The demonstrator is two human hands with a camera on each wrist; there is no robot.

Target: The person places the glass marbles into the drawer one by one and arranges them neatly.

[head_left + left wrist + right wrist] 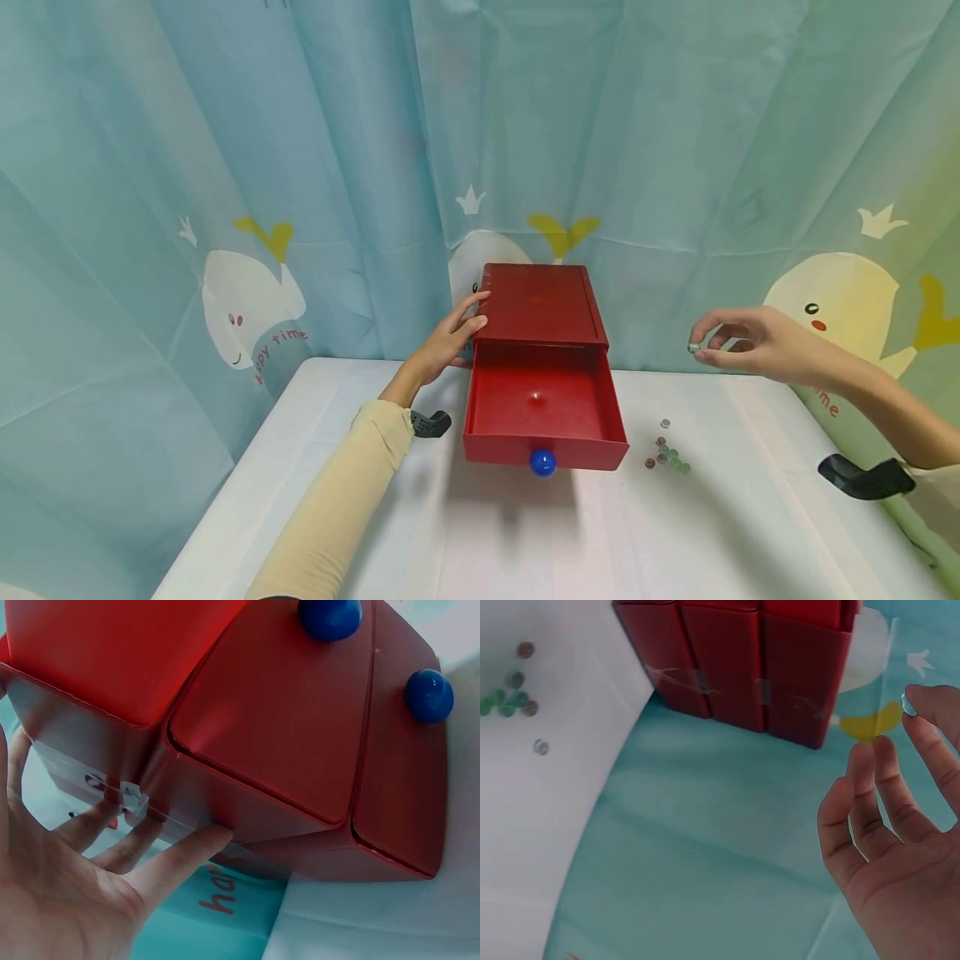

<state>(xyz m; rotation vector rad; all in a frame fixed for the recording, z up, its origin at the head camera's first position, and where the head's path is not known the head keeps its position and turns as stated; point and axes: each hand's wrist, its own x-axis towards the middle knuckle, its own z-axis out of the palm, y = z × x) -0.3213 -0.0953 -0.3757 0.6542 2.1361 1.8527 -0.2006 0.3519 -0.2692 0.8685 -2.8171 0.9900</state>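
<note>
Head view pretty much tells it: a small glass bead [693,347] is being pinched between thumb and fingertip of the right hand [750,340], held up in the air well to the right of the red drawer box [542,304], with the other fingers loosely fanned out. The box is being steadied by the left hand [448,340], whose fingers are lying straight and flat against its left side, nothing gripped. The open drawer [543,408] is being left pulled out toward the person, blue knob [542,462] at the front, and one small red bead [536,397] looks to be lying inside it already. More beads [666,455] are being left in a little cluster on the white table [525,542], just right of the drawer.

So it looks like the carry step, bead lifted but not yet dropped. Next move probably calls for the bead being swung left over the open drawer and let go low, so it isn't bounced out over the rim.
</note>
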